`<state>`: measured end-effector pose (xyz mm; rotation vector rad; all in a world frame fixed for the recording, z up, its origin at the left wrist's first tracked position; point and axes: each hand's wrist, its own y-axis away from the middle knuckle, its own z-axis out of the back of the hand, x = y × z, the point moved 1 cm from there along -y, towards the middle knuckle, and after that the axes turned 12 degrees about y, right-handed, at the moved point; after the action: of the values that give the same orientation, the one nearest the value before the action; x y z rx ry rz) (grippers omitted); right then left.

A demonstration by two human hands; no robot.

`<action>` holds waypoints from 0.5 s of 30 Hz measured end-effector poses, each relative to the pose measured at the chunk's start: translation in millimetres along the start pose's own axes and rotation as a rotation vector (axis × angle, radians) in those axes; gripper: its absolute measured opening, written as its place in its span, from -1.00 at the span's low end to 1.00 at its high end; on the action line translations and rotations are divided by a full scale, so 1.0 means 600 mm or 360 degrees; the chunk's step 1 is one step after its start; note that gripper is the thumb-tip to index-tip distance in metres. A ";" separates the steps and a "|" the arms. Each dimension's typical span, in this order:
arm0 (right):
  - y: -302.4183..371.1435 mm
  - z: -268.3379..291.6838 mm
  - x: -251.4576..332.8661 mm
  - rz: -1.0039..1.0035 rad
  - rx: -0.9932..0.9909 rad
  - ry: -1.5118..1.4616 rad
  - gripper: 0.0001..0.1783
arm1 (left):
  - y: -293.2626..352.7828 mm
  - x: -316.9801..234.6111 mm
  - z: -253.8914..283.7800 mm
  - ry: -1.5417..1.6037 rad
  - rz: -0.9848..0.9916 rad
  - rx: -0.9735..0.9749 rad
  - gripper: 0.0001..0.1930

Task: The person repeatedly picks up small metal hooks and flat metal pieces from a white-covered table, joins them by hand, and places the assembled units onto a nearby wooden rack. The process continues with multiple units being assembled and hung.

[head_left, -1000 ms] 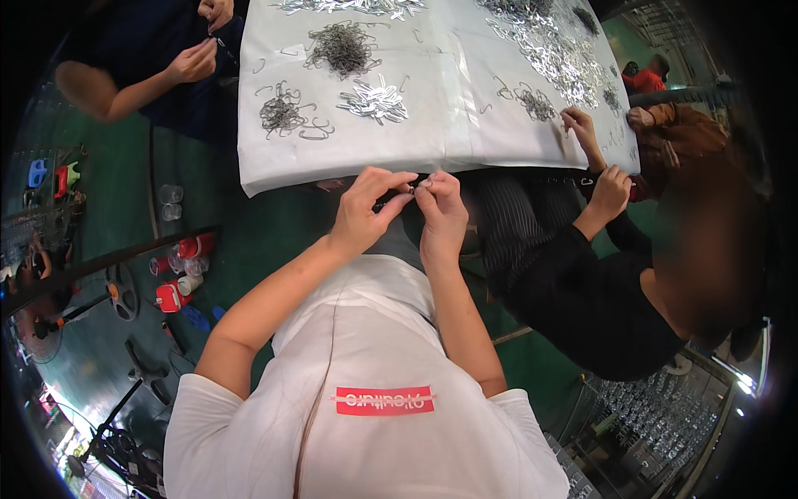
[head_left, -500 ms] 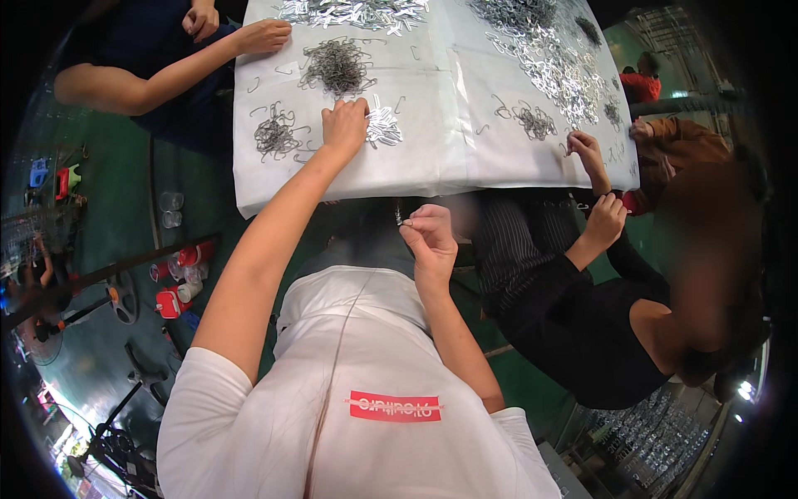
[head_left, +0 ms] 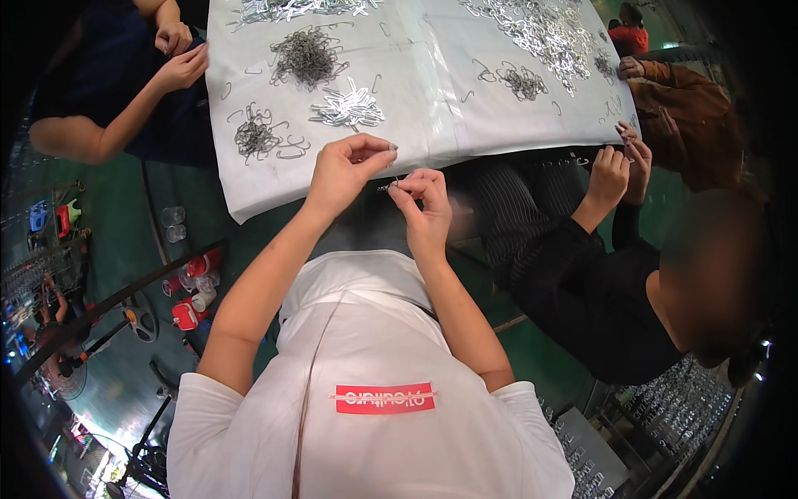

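Note:
My left hand [head_left: 345, 170] and my right hand [head_left: 424, 204] meet in front of my chest, just below the near edge of a table covered in white sheeting [head_left: 432, 100]. Between their pinched fingertips is a small metal wire hook [head_left: 392, 185]; both hands grip it. On the sheeting just beyond lie a pile of shiny metal clips [head_left: 351, 108] and dark tangles of wire hooks [head_left: 256, 137], with another tangle [head_left: 306, 56] farther back.
A person in black [head_left: 598, 283] sits at my right, hands [head_left: 619, 162] working at the table edge. Another person's hands [head_left: 176, 54] are at the far left. A large heap of shiny clips [head_left: 544, 29] lies far right. Red items and cups [head_left: 187, 287] stand on the green floor.
My left hand reached out to the piles on the sheeting half a second ago and has come back to meet my right hand at the table edge.

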<state>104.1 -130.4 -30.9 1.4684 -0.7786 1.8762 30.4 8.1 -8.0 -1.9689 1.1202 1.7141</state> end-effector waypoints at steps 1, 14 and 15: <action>-0.001 -0.002 0.001 0.0017 -0.0013 0.0010 -0.91 | 0.010 -0.005 -0.007 0.0022 0.0066 -0.0025 -0.83; -0.004 0.007 -0.016 0.0230 0.0099 0.0424 -0.82 | 0.064 0.001 -0.008 -0.0089 -0.0296 -0.0052 -0.88; -0.011 0.014 -0.023 0.0137 0.0103 0.0298 -0.80 | 0.065 0.002 -0.008 -0.0102 -0.0330 -0.0051 -0.88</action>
<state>116.9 -134.2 -42.0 1.2921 -0.7079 2.0864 6.0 -20.6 2.0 -1.9575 0.8397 1.6818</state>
